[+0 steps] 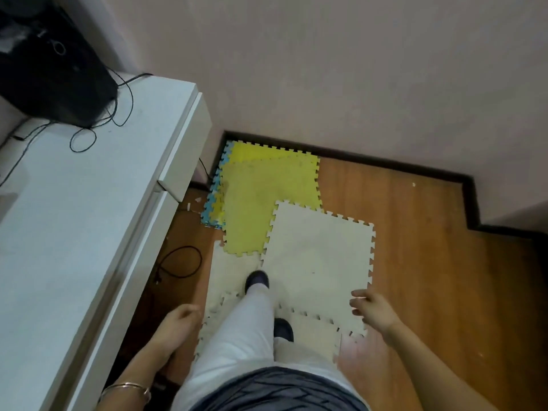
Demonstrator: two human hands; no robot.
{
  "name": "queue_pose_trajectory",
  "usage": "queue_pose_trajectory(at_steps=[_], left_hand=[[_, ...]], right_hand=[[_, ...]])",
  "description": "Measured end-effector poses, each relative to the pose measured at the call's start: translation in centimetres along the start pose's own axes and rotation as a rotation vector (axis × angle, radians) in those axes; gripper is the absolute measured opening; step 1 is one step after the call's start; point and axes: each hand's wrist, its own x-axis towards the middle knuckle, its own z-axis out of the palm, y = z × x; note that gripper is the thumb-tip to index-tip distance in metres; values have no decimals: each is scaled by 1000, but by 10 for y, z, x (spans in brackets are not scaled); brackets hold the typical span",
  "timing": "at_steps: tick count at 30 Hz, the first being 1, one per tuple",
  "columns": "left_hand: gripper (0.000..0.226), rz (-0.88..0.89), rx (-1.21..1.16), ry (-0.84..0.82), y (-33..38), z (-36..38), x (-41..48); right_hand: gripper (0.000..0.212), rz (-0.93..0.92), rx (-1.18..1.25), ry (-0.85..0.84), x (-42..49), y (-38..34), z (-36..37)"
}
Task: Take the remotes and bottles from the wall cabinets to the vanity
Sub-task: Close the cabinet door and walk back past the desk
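Head view, the only one. You are mid-stride on the foam mats point(317, 256), pale ones underfoot and yellow ones nearer the wall, laid loosely over the wooden floor point(430, 247). Your left hand point(178, 324) hangs low beside the white tabletop point(74, 203); its fingers point(189, 311) are loosely curled and hold nothing. Your right hand point(372, 308) is out to the side over the mat edge, fingers point(360, 295) spread and relaxed, also empty.

Task items: no remote, no bottle and no wall cabinet is in frame. Whether this white tabletop is the vanity cannot be told from here. On it stand only a black device point(50, 69) and a loose black cable point(118, 108).

Judgement: with both hands free, this looks like a walk between cabinet and vanity, possibly heading for the next pickup. Handling, assumed and not observed:
- Remotes are likely light, rigid and smooth; take one across the middle of its body.
- Bottles may be heavier if full and slippery; wrap the fingers around the body, upright.

Risk: the overlapping mat edges and the cable point(178, 262) on the floor could catch a foot.
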Motion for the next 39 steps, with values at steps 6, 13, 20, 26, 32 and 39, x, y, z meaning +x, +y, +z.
queue_pose_trajectory(at_steps=[6, 13, 20, 26, 32, 39], left_hand=[[15, -68, -35, -36, 57, 0, 60], [30, -134, -103, -36, 146, -23, 150], [15, 16, -333, 42, 250, -53, 195], [14, -126, -379, 92, 265, -71, 220], [11, -322, -655, 256, 291, -57, 233], [15, -352, -911, 373, 363, -31, 229]], right_hand=[[26, 66, 5, -34, 48, -45, -4], [26, 242, -53, -22, 110, -122, -17], [22, 17, -45, -29, 178, -265, -32], [18, -131, -145, -145, 245, -380, -24], [5, -126, -368, -252, 315, -480, -37], [18, -167, -674, -349, 375, -606, -47]])
